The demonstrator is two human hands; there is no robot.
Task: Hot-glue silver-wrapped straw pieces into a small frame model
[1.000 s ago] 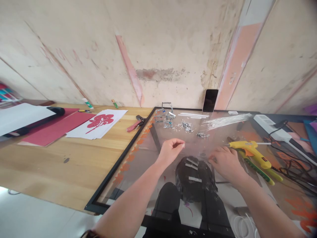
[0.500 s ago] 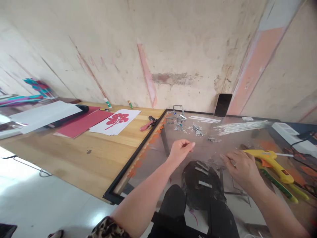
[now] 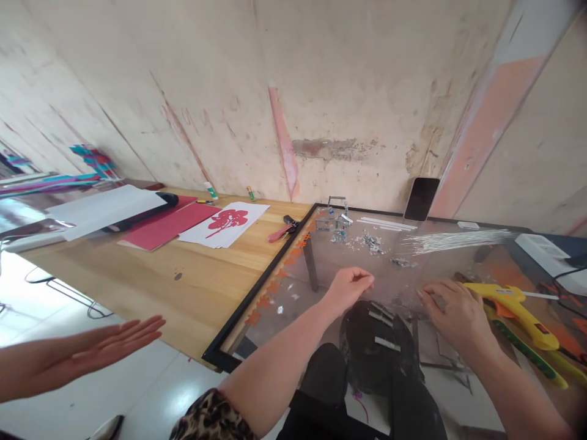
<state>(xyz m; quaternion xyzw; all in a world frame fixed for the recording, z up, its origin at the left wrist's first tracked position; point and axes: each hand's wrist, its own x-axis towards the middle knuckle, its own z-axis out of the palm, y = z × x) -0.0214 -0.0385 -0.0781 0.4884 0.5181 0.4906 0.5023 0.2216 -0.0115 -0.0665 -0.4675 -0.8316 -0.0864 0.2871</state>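
1. At the far left, another person's hand (image 3: 114,341) is held flat and open above the floor, clear of the wooden surface (image 3: 183,287). Risk: a knock against that surface could shake the glass pane (image 3: 394,278) lying on it.

2. A red paper cut-out (image 3: 227,220) lies on white sheets well away from both hands. It presents no hazard.

3. The left hand (image 3: 351,287) hovers just above the pane. Its fingers (image 3: 367,281) are pinched together, thumb against forefinger. Whether a small piece sits between them cannot be told. Risk: a piece that small can slip out and be lost among the silver scraps (image 3: 369,241) farther back.

4. Short silver strips (image 3: 383,315) lie loose on the pane between the two hands. Risk: a sleeve or wrist passing over them would push them out of place.

5. The right hand (image 3: 456,311) rests palm down on the pane with its fingers (image 3: 431,294) spread and gripping nothing. Risk: heavy pressure on glass may crack it, and cut strip ends may nick the skin.

6. The yellow glue gun (image 3: 513,305) lies just beside the right hand. Risk: if hot, its nozzle could burn the wrist or drip on the pane; its cord near the power strip (image 3: 545,256) could snag.
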